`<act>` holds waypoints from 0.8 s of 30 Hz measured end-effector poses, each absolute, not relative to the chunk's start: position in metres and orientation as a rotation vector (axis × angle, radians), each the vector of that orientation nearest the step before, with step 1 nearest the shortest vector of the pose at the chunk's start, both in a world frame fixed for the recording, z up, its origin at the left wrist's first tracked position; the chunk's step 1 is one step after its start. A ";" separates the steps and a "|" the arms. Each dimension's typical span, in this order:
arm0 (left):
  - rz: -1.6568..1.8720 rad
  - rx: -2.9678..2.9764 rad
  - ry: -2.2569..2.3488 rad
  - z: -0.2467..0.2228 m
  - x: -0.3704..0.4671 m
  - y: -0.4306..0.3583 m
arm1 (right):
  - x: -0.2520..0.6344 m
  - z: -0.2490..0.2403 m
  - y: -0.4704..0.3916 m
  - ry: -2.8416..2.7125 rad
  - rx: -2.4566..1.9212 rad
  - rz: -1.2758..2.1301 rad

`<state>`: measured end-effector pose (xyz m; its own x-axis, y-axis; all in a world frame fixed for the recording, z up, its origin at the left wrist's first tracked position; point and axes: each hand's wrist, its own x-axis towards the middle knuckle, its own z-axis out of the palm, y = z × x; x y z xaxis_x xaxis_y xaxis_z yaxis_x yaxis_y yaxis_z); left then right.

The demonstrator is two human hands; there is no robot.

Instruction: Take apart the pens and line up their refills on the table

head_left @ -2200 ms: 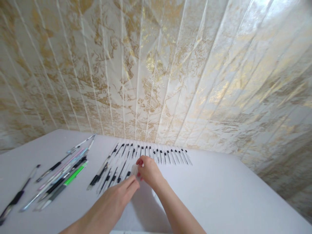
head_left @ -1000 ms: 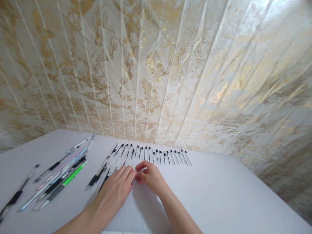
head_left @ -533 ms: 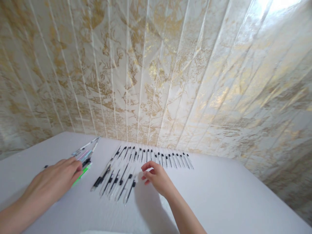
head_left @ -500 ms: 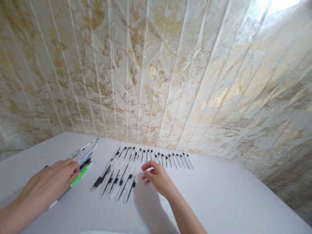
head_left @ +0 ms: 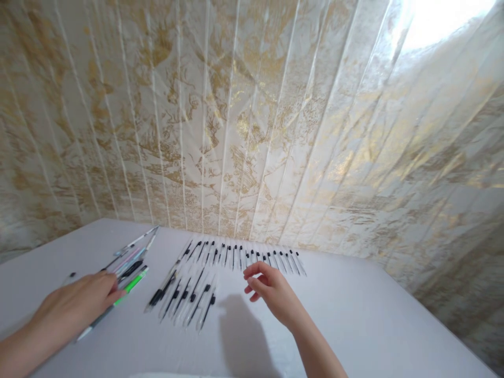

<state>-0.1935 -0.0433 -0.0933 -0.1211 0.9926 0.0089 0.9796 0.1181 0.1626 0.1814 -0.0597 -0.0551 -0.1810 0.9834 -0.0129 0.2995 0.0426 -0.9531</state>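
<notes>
My left hand [head_left: 81,296] is palm down over a loose pile of pens at the left of the table. Its thumb lies by a bright green pen [head_left: 136,281]; the other fingertips are hidden under the hand, so a grip cannot be made out. My right hand [head_left: 271,289] hovers above the table, fingers loosely curled and apart, with nothing seen in them. Left of it lies a front group of clear pens with black clips [head_left: 192,298]. Beyond it runs a back row of similar clear pens [head_left: 234,257], side by side.
A dark pen [head_left: 132,269] and a pink pen [head_left: 129,259] lie in the left pile. A small black piece [head_left: 72,274] is left of it. The white table [head_left: 354,325] ends at a gold-patterned curtain [head_left: 244,131]. A white edge [head_left: 169,375] shows at the bottom.
My right hand has moved right, away from the front group of pens. My left hand has shifted slightly down and left, uncovering more of the pile. The view has tilted a little.
</notes>
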 end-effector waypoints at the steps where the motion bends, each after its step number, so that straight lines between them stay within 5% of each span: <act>1: 0.139 1.985 2.236 -0.091 -0.194 -0.043 | 0.182 -0.059 -0.061 -1.558 -1.316 1.190; 17: -0.071 1.951 2.334 -0.074 -0.178 -0.050 | 0.156 -0.079 -0.071 -1.646 -1.385 1.257; 24: 0.575 1.701 2.167 -0.055 -0.177 -0.057 | 0.164 -0.076 -0.079 -1.605 -1.363 1.254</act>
